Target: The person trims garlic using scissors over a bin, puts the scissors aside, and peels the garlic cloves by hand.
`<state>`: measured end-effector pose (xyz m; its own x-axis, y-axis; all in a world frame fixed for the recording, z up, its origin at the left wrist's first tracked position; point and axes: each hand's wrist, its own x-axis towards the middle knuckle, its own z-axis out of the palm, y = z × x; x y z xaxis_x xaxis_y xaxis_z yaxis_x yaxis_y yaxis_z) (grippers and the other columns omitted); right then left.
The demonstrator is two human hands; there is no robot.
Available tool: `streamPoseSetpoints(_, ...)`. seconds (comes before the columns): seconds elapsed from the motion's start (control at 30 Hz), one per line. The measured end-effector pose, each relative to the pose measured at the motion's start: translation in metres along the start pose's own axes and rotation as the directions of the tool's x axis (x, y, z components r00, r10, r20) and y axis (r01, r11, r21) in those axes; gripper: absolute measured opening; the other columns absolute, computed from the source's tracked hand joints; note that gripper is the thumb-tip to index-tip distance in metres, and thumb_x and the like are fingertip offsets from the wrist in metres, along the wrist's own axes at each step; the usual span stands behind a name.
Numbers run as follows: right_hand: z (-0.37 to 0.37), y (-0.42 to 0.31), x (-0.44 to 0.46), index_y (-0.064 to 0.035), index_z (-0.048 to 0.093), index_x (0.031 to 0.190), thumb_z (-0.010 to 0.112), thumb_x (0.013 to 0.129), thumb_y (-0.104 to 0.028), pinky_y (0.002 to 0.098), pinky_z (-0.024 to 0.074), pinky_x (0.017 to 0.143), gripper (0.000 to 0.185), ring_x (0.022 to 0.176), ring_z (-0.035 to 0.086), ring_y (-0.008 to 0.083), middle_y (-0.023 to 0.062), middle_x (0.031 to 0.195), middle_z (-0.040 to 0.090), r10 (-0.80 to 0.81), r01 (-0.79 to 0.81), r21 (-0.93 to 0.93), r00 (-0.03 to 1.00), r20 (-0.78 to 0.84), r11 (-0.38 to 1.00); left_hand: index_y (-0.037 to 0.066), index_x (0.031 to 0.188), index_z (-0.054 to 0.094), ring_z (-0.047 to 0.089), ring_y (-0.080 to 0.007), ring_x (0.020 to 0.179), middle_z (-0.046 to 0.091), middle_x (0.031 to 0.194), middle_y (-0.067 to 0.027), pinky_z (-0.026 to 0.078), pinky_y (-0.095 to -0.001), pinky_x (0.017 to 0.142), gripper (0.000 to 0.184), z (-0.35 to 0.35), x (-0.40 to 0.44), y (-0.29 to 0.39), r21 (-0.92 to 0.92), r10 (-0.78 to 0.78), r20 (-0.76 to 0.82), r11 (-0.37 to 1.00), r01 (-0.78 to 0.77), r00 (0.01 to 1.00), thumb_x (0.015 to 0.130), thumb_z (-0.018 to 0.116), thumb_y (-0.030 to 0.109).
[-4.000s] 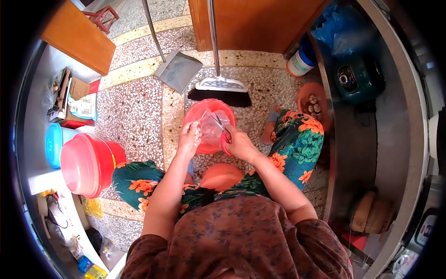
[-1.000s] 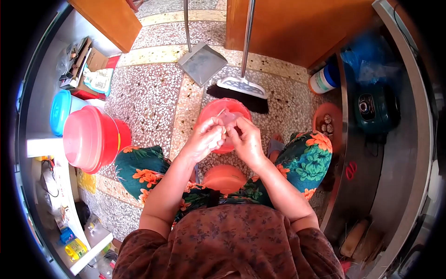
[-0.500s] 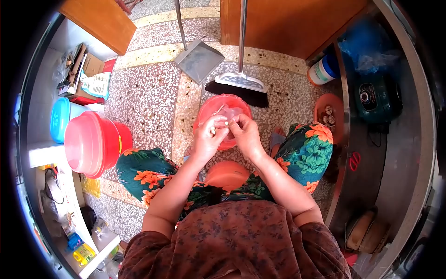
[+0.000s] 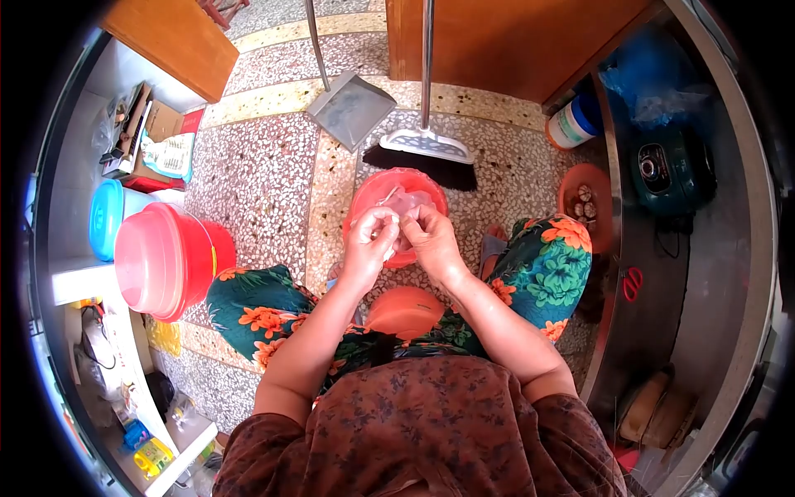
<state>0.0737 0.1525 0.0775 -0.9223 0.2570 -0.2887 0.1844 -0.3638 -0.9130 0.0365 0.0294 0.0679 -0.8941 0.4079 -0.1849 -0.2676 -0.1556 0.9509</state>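
My left hand (image 4: pixel 370 243) and my right hand (image 4: pixel 432 245) meet above a red plastic basin (image 4: pixel 362 197). Both are closed, with thumbs and fingertips pinched close together. Between the fingertips is a small whitish piece that looks like a garlic clove (image 4: pixel 396 222), mostly covered by the fingers. Another pale bit shows by the left palm. Inside the basin lies a thin, translucent pinkish plastic bag (image 4: pixel 408 200), partly hidden behind my hands. An orange bowl (image 4: pixel 405 312) sits nearer my body, between my knees; its contents cannot be seen.
A broom (image 4: pixel 426 147) and a grey dustpan (image 4: pixel 352 110) stand beyond the basin. On the right are an orange bowl (image 4: pixel 570 186) with garlic bulbs (image 4: pixel 585 205), red scissors (image 4: pixel 632 284) and a green appliance (image 4: pixel 675 170). A lidded red bucket (image 4: pixel 161 261) stands left.
My fingertips have shifted slightly over the basin, and the left fingers have curled in more. The whitish piece shows less between them. The whole view has moved slightly.
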Motion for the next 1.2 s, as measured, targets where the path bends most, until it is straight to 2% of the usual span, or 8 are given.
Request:
streamPoseSetpoints(0.17,-0.002,0.003,0.001,-0.0009,0.056,0.082,0.053,0.093,-0.01,0.0227,0.0445,0.056,0.014,0.06,0.053,0.008,0.0022,0.07,0.057,0.006,-0.006,-0.015,1.0,0.022,1.0,0.006,0.1,0.054,0.054,-0.0075,0.063,0.055,0.079,-0.0005,0.042,-0.0202,0.053,0.009,0.001,-0.001,0.002,-0.278,-0.117,0.061,0.952,0.129,0.991,0.093,0.056,0.01)
streamPoseSetpoints(0.47,0.001,-0.004,-0.002,-0.002,0.055,0.082,0.051,0.095,-0.014,0.0234,0.0455,0.058,0.018,0.061,0.054,0.0089,0.0031,0.073,0.058,0.084,-0.085,0.058,0.996,0.019,0.995,0.015,0.106,0.051,0.052,-0.0098,0.069,0.054,0.084,-0.0009,0.041,-0.0201,0.055,0.01,-0.005,-0.003,-0.001,-0.451,-0.243,0.14,0.848,0.28,0.96,0.096,0.051,0.018)
streamPoseSetpoints(0.83,-0.003,-0.002,0.004,-0.0026,0.052,0.085,0.048,0.095,-0.011,0.0241,0.0461,0.059,0.014,0.062,0.055,0.01,0.0044,0.074,0.059,0.102,-0.096,0.075,0.992,-0.078,0.993,0.016,0.105,0.053,0.05,-0.0108,0.072,0.052,0.085,-0.0001,0.04,-0.0207,0.057,0.012,-0.011,-0.001,0.002,-0.527,-0.25,0.208,0.786,0.323,0.946,0.097,0.05,0.025)
streamPoseSetpoints(0.9,-0.001,-0.006,0.004,-0.0031,0.051,0.085,0.048,0.094,-0.009,0.0244,0.0468,0.06,0.012,0.063,0.056,0.01,0.0039,0.072,0.058,0.124,-0.106,0.168,0.987,-0.1,0.98,0.016,0.104,0.053,0.05,-0.0108,0.071,0.052,0.084,0.0001,0.04,-0.0207,0.056,0.013,-0.013,0.0,0.003,-0.524,-0.255,0.208,0.786,0.328,0.944,0.097,0.05,0.025)
streamPoseSetpoints(1.03,-0.007,0.009,0.013,-0.0029,0.052,0.085,0.05,0.093,-0.008,0.0244,0.0473,0.06,0.01,0.064,0.056,0.0098,0.004,0.073,0.058,0.07,-0.061,0.156,0.996,-0.052,0.986,0.014,0.105,0.054,0.05,-0.0105,0.069,0.052,0.083,0.0003,0.04,-0.0203,0.055,0.014,-0.016,0.002,0.009,-0.477,-0.281,0.159,0.817,0.323,0.946,0.096,0.051,0.025)
streamPoseSetpoints(1.1,-0.012,0.019,0.019,-0.0014,0.054,0.082,0.054,0.09,-0.007,0.0246,0.0459,0.055,0.01,0.06,0.056,0.0101,0.0037,0.07,0.058,0.02,-0.033,-0.118,0.994,-0.108,0.993,0.014,0.105,0.055,0.049,-0.0097,0.067,0.052,0.083,0.0,0.039,-0.0197,0.052,0.014,-0.02,0.003,0.01,-0.459,-0.264,0.124,0.84,0.291,0.957,0.096,0.051,0.024)
streamPoseSetpoints(1.13,-0.015,0.027,0.023,-0.0014,0.054,0.082,0.054,0.09,-0.007,0.0246,0.0459,0.055,0.01,0.06,0.056,0.0101,0.0037,0.07,0.058,0.029,-0.042,-0.118,0.994,-0.11,0.992,0.013,0.106,0.055,0.049,-0.0095,0.067,0.053,0.082,-0.0001,0.038,-0.0194,0.052,0.014,-0.021,0.004,0.012,-0.445,-0.262,0.09,0.852,0.275,0.961,0.097,0.05,0.023)
streamPoseSetpoints(1.2,-0.024,0.05,0.035,0.0015,0.061,0.083,0.061,0.084,-0.01,0.0343,0.0484,0.063,0.012,0.065,0.063,0.0234,0.0145,0.071,0.063,-0.051,-0.028,-0.516,0.989,-0.138,0.856,0.012,0.106,0.055,0.049,-0.0093,0.066,0.052,0.081,-0.0002,0.037,-0.019,0.051,0.014,-0.025,0.007,0.011,-0.465,-0.262,0.056,0.847,0.258,0.963,0.096,0.05,0.021)
